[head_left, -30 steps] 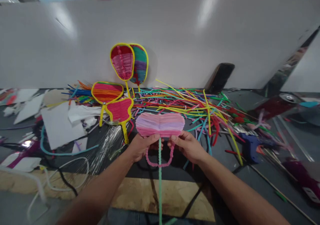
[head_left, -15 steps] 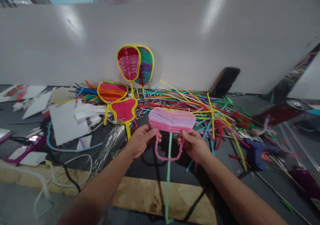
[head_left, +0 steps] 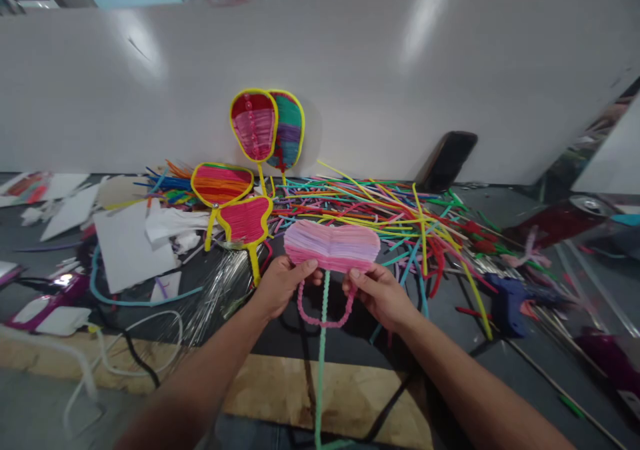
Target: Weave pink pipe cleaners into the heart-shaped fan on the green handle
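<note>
Pink panel (head_left: 332,243) shifted leftward — purple tool's (head_left: 597,350) label (head_left: 629,399) blurred.

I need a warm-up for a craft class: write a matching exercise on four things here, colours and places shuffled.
1. Striped piece
2. Phone
3. Drink can
4. Twisted stem

A. Dark red with a silver top
B. Pale green, running down between the forearms
C. Black, leaning against the white panel
D. Pink and lilac, held by left hand and right hand

Pairs: 1-D, 2-C, 3-A, 4-B
</note>
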`<action>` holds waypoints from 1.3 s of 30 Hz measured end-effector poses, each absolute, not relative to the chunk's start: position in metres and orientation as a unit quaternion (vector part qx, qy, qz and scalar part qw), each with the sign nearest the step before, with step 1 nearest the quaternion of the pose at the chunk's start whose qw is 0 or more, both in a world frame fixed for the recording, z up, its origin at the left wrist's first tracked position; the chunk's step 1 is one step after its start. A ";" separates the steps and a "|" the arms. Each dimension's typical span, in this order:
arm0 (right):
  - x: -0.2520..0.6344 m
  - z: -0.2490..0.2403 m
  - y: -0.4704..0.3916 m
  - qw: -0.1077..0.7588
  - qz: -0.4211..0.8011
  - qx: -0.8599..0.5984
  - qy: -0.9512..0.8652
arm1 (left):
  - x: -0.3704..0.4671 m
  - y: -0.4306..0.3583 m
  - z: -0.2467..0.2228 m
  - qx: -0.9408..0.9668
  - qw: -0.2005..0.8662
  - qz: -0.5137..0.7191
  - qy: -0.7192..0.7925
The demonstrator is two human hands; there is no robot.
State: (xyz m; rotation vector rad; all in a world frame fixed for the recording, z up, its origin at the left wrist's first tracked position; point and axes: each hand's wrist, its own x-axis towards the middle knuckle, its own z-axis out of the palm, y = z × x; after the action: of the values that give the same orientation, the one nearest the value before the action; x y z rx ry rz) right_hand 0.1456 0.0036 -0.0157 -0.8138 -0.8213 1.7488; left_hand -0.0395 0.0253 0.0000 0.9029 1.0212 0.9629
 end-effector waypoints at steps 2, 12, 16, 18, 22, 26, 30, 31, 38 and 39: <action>0.146 -0.016 0.004 0.490 0.728 -0.335 -0.343 | -0.038 0.025 0.001 0.393 0.660 0.442 0.464; 0.140 -0.021 0.001 0.484 0.741 -0.350 -0.308 | -0.037 0.021 -0.004 0.383 0.689 0.423 0.447; 0.133 -0.021 -0.003 0.495 0.728 -0.358 -0.310 | -0.032 0.017 -0.002 0.448 0.684 0.399 0.415; 0.131 -0.020 -0.004 0.496 0.724 -0.361 -0.314 | -0.030 0.015 -0.001 0.445 0.676 0.417 0.413; 0.130 -0.020 -0.003 0.489 0.732 -0.365 -0.304 | -0.026 0.014 -0.001 0.417 0.684 0.429 0.416; 0.131 -0.019 -0.001 0.481 0.744 -0.358 -0.296 | -0.025 0.013 -0.004 0.393 0.689 0.445 0.416; 0.131 -0.018 -0.002 0.480 0.744 -0.355 -0.301 | -0.027 0.014 -0.006 0.379 0.697 0.448 0.412; 0.131 -0.018 -0.002 0.485 0.739 -0.354 -0.305 | -0.027 0.014 -0.006 0.385 0.696 0.444 0.412; 0.130 -0.022 -0.004 0.516 0.694 -0.351 -0.359 | -0.031 0.017 -0.003 0.438 0.726 0.372 0.378; 0.129 -0.023 -0.004 0.518 0.688 -0.352 -0.367 | -0.030 0.016 -0.003 0.437 0.722 0.375 0.383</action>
State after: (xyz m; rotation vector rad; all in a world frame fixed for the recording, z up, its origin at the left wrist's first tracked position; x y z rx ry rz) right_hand 0.1293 -0.0037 -0.0228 -0.8438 -0.8808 1.6507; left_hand -0.0303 0.0162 -0.0029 0.9650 0.8455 0.8280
